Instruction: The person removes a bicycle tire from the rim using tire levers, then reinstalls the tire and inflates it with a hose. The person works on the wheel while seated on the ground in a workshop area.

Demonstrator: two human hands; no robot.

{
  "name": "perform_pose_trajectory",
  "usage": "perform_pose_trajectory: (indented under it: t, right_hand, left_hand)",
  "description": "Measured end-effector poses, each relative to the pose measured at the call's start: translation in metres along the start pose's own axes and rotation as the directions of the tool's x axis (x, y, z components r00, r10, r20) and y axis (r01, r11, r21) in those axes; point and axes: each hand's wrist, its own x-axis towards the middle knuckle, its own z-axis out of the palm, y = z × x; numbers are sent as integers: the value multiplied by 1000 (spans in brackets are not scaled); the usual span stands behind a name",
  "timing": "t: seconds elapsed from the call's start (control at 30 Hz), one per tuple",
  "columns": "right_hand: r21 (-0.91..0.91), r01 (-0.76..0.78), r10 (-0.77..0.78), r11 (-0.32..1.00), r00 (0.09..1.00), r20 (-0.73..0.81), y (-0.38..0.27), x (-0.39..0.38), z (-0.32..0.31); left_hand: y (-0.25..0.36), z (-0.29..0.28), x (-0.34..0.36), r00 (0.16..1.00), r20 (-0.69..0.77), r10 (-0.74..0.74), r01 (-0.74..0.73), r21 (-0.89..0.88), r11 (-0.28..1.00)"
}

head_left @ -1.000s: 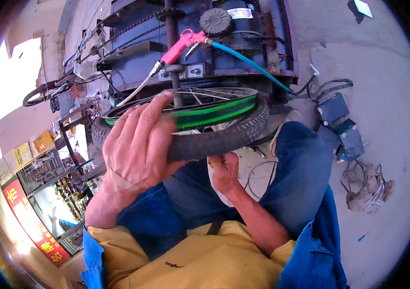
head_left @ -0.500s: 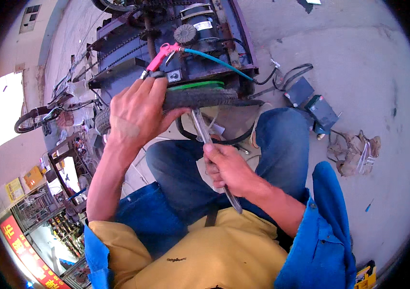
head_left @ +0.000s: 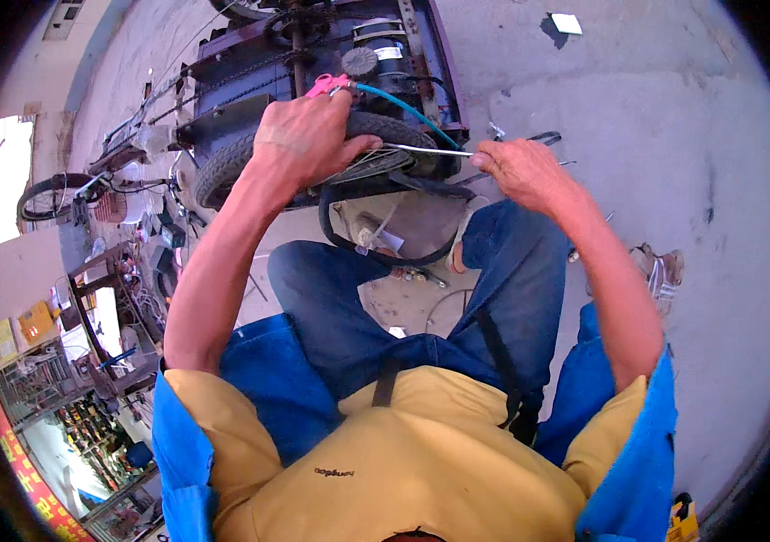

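Observation:
A black tyre (head_left: 225, 172) sits on a spoked wheel (head_left: 371, 165) at the near side of an overturned cart (head_left: 227, 99). My left hand (head_left: 308, 135) is closed over the top of the tyre, its fingertips hidden behind it and its thumb along the near side. In my right hand (head_left: 522, 172) is the outer end of a metal tyre lever (head_left: 435, 150), which lies nearly level. Its other end reaches the tyre beside my left thumb. A black inner tube (head_left: 323, 221) hangs in a loop below the wheel. Just beyond my left fingers lies a pink air gun (head_left: 326, 84).
A teal hose (head_left: 412, 110) runs from the air gun across the cart's underside, past a motor (head_left: 385, 45). Small tools (head_left: 426, 275) lie on the ground between my feet. To the left stand a bicycle (head_left: 55, 194) and a cluttered metal rack (head_left: 105, 316).
My right hand has swung the tyre lever outward, up and to the right, from steep to nearly level. My left hand has shifted slightly right and up, and more of the wheel shows.

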Motion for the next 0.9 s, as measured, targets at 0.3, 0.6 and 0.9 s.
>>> perform_pose_trajectory:
  t: [0.3,0.6,0.9]
  right_hand:
    - [377,-261,361,888,905,-223,-34,-81,88]
    - [953,-221,418,209,901,118,-100,-76,174]
    - [960,-32,393,279,916,-83,-121,-35,221]
  left_hand:
    - [-18,2,-26,992,-127,-19,9,-82,997]
    - [-83,13,-81,963,-245,-117,79,-159,984]
    - [-85,4,-132,925,-347,-154,179,42,983]
